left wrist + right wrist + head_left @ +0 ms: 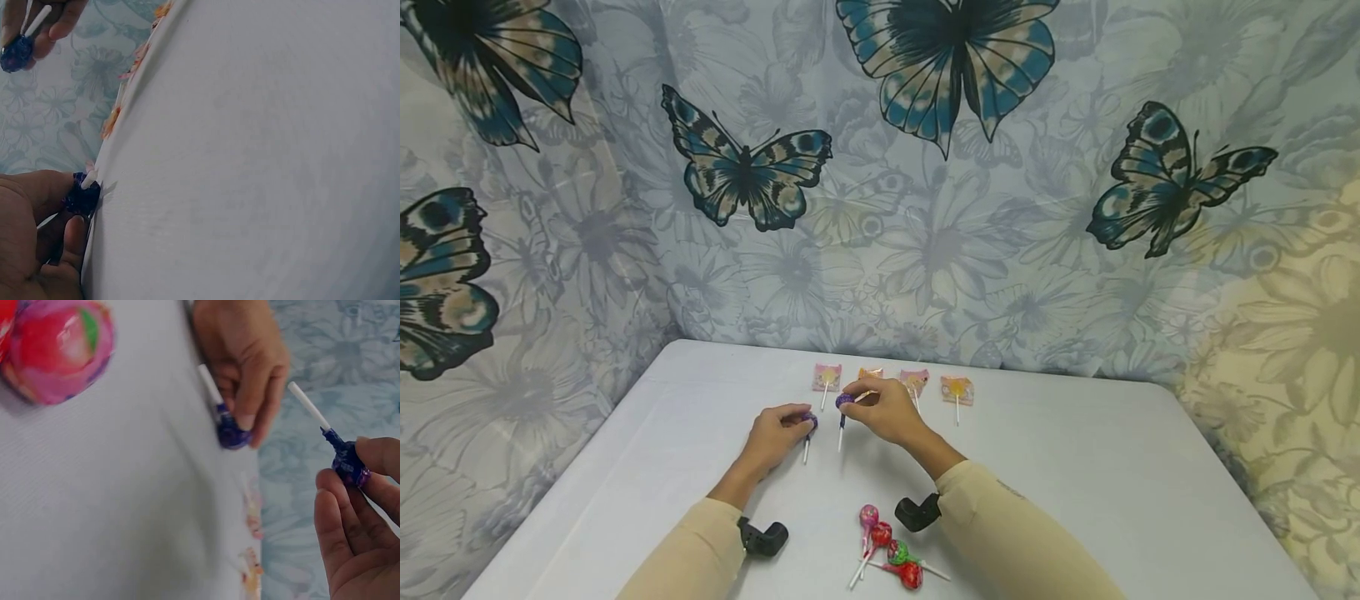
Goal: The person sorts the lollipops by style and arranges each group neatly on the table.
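- Nearest, the left sleeve (688, 554) rises from about 7 o'clock, the right sleeve (1022, 529) from about 5; both forearms reach inward and away, the wrists low over the white table (1075, 475).
- Between the forearms, towards 6 o'clock, lie a pink lollipop (868, 515), a round red lollipop (881, 533), a green lollipop (897, 551) and a strawberry-red lollipop (912, 575), bunched with sticks crossing.
- The left hand (771, 437) is mostly closed, thumb and fingertips pinching the ball of the left purple lollipop (811, 421) down at the tabletop; its white stick points to about 6 o'clock.
- The right hand (887, 408), at about 1 to 2 o'clock from the left, pinches the ball of the right purple lollipop (845, 402) between thumb and fingers, raised off the table, stick towards 6. The wrappers of both are shiny, dark blue-purple, twisted at the neck.
- Beyond, from roughly 10 to 2 o'clock around the right hand, run four flat wrapped lollipops (957, 388) in pink and orange, white sticks showing on three.
- Farthest, towards 12, hangs a butterfly-printed backdrop (955, 267).
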{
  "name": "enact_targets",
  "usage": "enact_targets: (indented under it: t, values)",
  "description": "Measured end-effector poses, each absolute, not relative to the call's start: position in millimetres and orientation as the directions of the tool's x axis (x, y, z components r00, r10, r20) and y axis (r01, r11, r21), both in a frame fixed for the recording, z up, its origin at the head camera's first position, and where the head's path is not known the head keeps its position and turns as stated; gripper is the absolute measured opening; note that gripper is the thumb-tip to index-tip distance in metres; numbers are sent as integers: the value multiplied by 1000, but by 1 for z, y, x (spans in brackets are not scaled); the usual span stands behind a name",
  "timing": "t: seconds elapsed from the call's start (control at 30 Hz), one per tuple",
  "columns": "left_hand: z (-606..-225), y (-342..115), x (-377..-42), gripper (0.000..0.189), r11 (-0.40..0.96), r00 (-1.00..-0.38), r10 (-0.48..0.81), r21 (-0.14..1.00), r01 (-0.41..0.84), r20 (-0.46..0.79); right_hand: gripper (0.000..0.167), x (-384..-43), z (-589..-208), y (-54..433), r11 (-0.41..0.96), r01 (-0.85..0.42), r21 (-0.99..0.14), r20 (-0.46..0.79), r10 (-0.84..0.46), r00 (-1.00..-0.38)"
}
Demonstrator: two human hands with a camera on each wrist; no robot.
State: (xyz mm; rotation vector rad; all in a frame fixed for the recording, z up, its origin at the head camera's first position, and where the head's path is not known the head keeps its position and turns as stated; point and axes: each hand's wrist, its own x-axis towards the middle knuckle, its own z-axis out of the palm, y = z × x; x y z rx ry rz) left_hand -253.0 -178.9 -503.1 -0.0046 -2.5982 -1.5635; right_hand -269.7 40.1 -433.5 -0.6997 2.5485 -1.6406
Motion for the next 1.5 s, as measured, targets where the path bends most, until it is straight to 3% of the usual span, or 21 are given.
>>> enact_targets:
  t: [0.87, 1.5]
  values:
    - [-501, -179, -251, 31, 446, -996, -50, 894, 42, 72, 15, -290, -471, 26, 581, -349, -735, 59, -459, -886]
    - [-501, -179, -254, 31, 446, -995, -51, 894, 55, 86, 20, -288, -476, 22, 602, -337, -724, 45, -446, -894]
